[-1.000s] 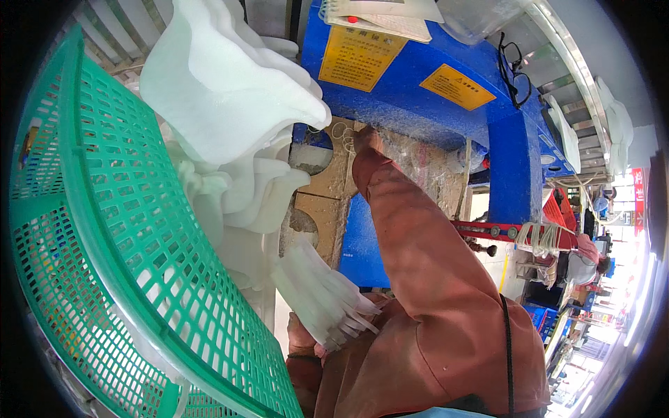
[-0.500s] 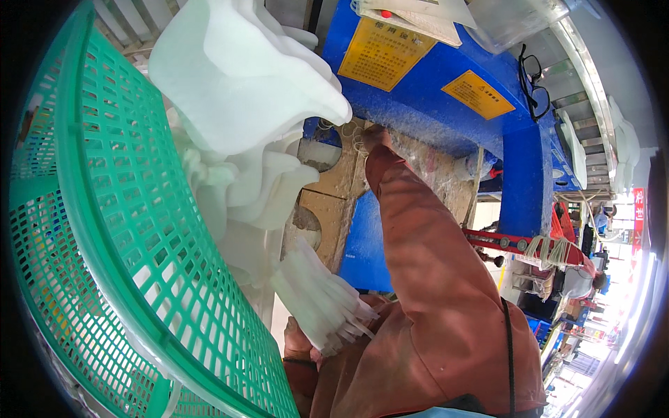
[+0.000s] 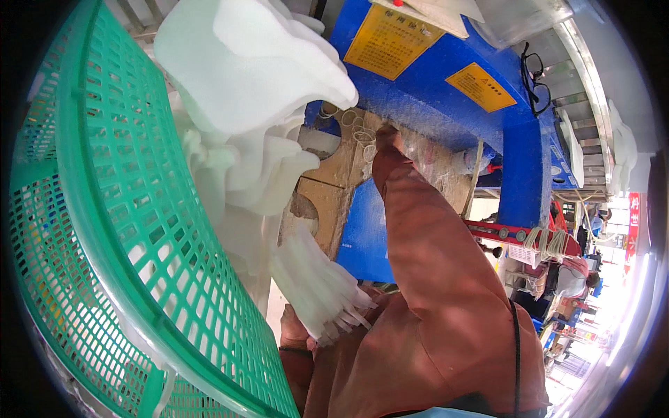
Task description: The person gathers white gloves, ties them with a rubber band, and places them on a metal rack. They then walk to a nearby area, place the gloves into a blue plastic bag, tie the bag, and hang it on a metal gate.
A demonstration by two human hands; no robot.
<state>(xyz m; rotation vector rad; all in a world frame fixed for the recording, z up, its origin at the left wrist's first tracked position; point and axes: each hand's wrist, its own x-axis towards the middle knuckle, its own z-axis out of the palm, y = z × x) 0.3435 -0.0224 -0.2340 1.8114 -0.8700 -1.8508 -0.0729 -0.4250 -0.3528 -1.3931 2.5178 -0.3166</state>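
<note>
White foam strips point(image 3: 317, 285), a bundle of thin flat pieces held together; count of single strips cannot be told, the edges blur into one another. One bundle only. Long axis runs from lower right to upper left: cut ends splay out at lower right, near the holder's chest, the far end points up-left toward the hanging foam. Bundle sits low centre, just beside the basket rim.

Left hand point(image 3: 296, 331) clenched on the near end of the strips; only the wrist side and a dark band show, fingers mostly hidden behind the foam.

Right hand point(image 3: 387, 134) at the end of a rust-brown sleeve point(image 3: 432, 251), reaching up and away to the blue machine point(image 3: 425, 97). It rests against a clear plastic sheet point(image 3: 435, 157) over a cardboard panel point(image 3: 341, 167); whether it grips anything, cannot tell.

One green mesh basket point(image 3: 104, 209), tilted on edge, fills the left side. Against it, one large heap of white foam pieces point(image 3: 244, 76), wavy-edged, draped downward; pieces overlap, number not countable.

Two yellow labels point(image 3: 394, 31) on the machine. One pair of dark-framed spectacles point(image 3: 533, 87) lies on its upper right part. Several small rubber bands point(image 3: 355, 125) hang near the right hand.

Another person sits well apart at far right, seen small.
</note>
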